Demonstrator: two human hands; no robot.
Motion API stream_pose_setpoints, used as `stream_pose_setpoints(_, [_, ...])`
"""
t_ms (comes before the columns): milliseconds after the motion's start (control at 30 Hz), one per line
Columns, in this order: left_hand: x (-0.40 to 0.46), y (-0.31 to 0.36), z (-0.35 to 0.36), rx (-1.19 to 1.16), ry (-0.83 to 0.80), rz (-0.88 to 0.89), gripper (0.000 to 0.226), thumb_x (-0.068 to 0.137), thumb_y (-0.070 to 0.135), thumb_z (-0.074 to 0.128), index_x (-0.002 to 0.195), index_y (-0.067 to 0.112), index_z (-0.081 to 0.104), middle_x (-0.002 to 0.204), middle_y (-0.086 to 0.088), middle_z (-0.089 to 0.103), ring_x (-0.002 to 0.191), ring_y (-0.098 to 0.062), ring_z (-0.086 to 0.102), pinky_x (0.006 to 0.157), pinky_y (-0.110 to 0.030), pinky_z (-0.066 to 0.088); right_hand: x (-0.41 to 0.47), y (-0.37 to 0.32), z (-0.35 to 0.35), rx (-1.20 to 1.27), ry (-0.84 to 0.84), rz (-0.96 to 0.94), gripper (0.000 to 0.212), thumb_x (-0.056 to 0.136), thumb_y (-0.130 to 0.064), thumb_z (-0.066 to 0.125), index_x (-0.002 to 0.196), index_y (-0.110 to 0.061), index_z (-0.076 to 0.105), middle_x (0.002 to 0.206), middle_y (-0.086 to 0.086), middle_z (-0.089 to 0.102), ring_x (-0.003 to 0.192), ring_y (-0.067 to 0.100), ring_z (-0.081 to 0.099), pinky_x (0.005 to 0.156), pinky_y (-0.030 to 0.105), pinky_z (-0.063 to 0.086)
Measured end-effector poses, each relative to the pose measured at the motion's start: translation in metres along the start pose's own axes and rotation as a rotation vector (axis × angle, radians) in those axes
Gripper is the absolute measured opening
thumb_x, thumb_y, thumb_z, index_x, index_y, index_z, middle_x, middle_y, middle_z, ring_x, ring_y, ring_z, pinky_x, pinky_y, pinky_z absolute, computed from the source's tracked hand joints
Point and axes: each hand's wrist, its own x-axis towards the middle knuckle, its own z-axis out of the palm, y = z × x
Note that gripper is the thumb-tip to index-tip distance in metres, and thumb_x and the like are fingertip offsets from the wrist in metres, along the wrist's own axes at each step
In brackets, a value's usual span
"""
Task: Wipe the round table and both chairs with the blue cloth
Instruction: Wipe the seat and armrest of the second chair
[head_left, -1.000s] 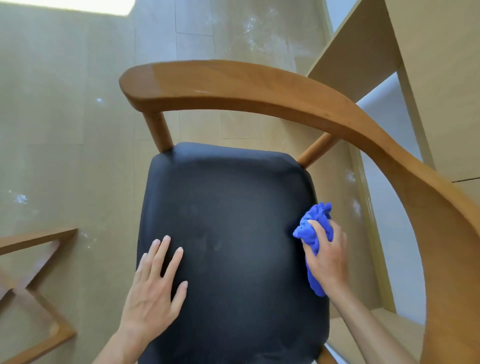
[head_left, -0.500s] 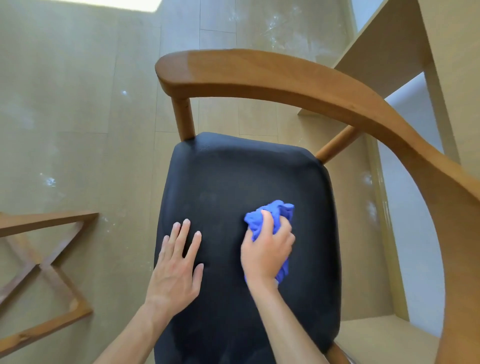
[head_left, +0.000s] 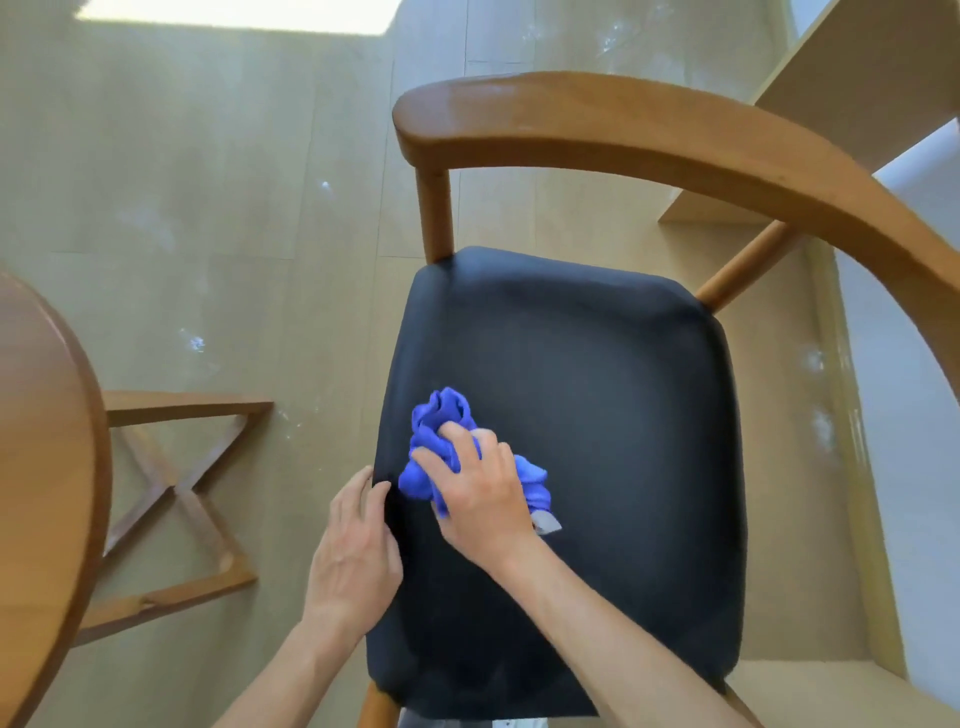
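Note:
A wooden chair with a black padded seat (head_left: 597, 395) and a curved wooden backrest rail (head_left: 649, 130) stands below me. My right hand (head_left: 478, 493) grips the bunched blue cloth (head_left: 441, 431) and presses it on the seat's left part. My left hand (head_left: 356, 551) rests on the seat's left edge, fingers lying along the edge beside the cloth. The round wooden table (head_left: 47, 467) shows at the far left, cut off by the frame.
The table's crossed wooden base (head_left: 176, 488) stands on the pale floor left of the chair. A light wooden shelf unit (head_left: 857, 104) rises at the right behind the chair. Open floor lies beyond the chair at the top left.
My right hand has swept the cloth from the seat's right edge across to its left part. My left hand slid from the seat top to the left edge. The view shifted left, revealing the table.

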Motion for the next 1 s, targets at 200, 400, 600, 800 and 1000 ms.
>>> stream_pose_setpoints(200, [0.008, 0.014, -0.012, -0.075, 0.028, -0.038, 0.045, 0.081, -0.011, 0.052, 0.125, 0.0, 0.055, 0.141, -0.016, 0.044, 0.13, -0.034, 0.043, 0.101, -0.042, 0.044, -0.107, 0.009, -0.009, 0.009, -0.292, -0.548, 0.035, 0.078, -0.009, 0.044, 0.105, -0.027, 0.057, 0.11, 0.003, 0.057, 0.083, 0.024, 0.05, 0.07, 0.034, 0.042])
stream_pose_setpoints(400, [0.023, 0.026, -0.012, -0.095, 0.038, -0.038, 0.046, 0.089, -0.004, 0.046, 0.135, 0.005, 0.048, 0.146, -0.008, 0.039, 0.136, -0.024, 0.036, 0.11, -0.033, 0.035, -0.041, 0.053, -0.025, -0.095, -0.151, -0.548, 0.033, 0.072, -0.011, 0.058, 0.103, -0.024, 0.06, 0.108, 0.007, 0.06, 0.079, 0.029, 0.051, 0.062, 0.036, 0.04])
stream_pose_setpoints(600, [0.013, 0.013, 0.001, -0.144, 0.013, -0.027, 0.048, 0.094, 0.0, 0.042, 0.141, 0.011, 0.043, 0.152, 0.002, 0.031, 0.139, -0.014, 0.029, 0.109, -0.023, 0.028, 0.107, 0.073, -0.031, -0.203, 0.017, 0.083, 0.043, 0.074, -0.011, 0.066, 0.117, -0.018, 0.063, 0.125, 0.014, 0.056, 0.093, 0.036, 0.052, 0.069, 0.041, 0.041])
stream_pose_setpoints(800, [0.011, 0.004, 0.008, -0.283, 0.054, -0.083, 0.052, 0.088, -0.011, 0.041, 0.134, 0.011, 0.051, 0.149, 0.008, 0.037, 0.135, -0.01, 0.037, 0.104, -0.013, 0.025, 0.075, 0.024, -0.007, -0.079, 0.058, 0.031, 0.046, 0.061, -0.007, 0.071, 0.105, -0.016, 0.069, 0.116, 0.013, 0.063, 0.082, 0.036, 0.056, 0.063, 0.039, 0.046])
stream_pose_setpoints(1000, [0.019, 0.007, -0.005, -0.317, 0.023, -0.133, 0.049, 0.083, -0.015, 0.041, 0.125, 0.004, 0.058, 0.142, -0.003, 0.047, 0.131, -0.02, 0.044, 0.104, -0.016, 0.026, -0.044, 0.004, -0.009, -0.011, -0.132, -0.29, 0.041, 0.066, -0.011, 0.062, 0.106, -0.022, 0.065, 0.115, 0.009, 0.062, 0.083, 0.032, 0.056, 0.063, 0.035, 0.042])
